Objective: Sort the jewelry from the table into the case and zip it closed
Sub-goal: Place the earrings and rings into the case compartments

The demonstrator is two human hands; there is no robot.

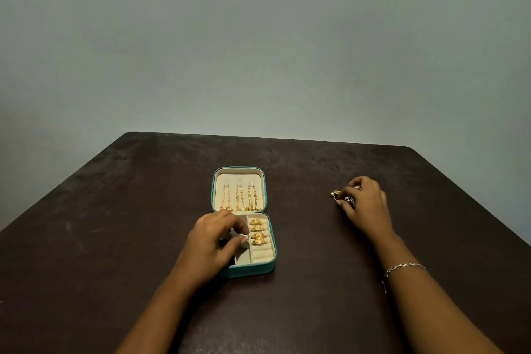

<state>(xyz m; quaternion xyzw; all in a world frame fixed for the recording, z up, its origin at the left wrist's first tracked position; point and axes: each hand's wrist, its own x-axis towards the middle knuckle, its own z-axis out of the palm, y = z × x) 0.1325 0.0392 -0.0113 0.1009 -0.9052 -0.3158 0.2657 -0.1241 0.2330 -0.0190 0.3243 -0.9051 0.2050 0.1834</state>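
A teal jewelry case (271, 266) lies open in the middle of the table. Three gold chains (239, 195) hang in its raised lid. Several gold rings (257, 231) sit in the cream ring rolls on the right side of its base. My left hand (214, 241) rests over the left compartments of the base, with its fingers curled near a divider; whether it holds anything cannot be told. To the right, my right hand (365, 204) reaches into a small pile of loose jewelry (337, 194) on the table and pinches pieces of it.
The dark brown table (115, 238) ends at a far edge against a plain grey wall. A silver bracelet (405, 267) is on my right wrist.
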